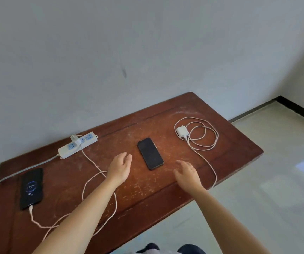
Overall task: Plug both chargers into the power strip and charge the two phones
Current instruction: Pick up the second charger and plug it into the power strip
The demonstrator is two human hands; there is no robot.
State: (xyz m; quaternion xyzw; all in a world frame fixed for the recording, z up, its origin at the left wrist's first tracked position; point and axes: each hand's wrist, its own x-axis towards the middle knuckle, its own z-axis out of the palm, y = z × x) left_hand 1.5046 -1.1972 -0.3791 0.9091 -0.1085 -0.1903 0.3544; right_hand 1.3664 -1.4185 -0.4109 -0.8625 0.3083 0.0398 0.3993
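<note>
A white power strip (77,144) lies at the back left of the brown wooden table (230,154). One white charger (76,139) is plugged into it; its cable (96,165) loops forward to a black phone (31,187) at the left, whose screen glows. A second black phone (150,153) with a dark screen lies mid-table. The other white charger (182,131) lies loose at the right with its coiled cable (205,143). My left hand (120,167) hovers open left of the dark phone. Right of that phone my right hand (187,173) is open too.
A grey wall runs behind the table. The power strip's own cord (24,172) trails off the table's left edge. Pale floor tiles (257,198) lie to the right and front of the table.
</note>
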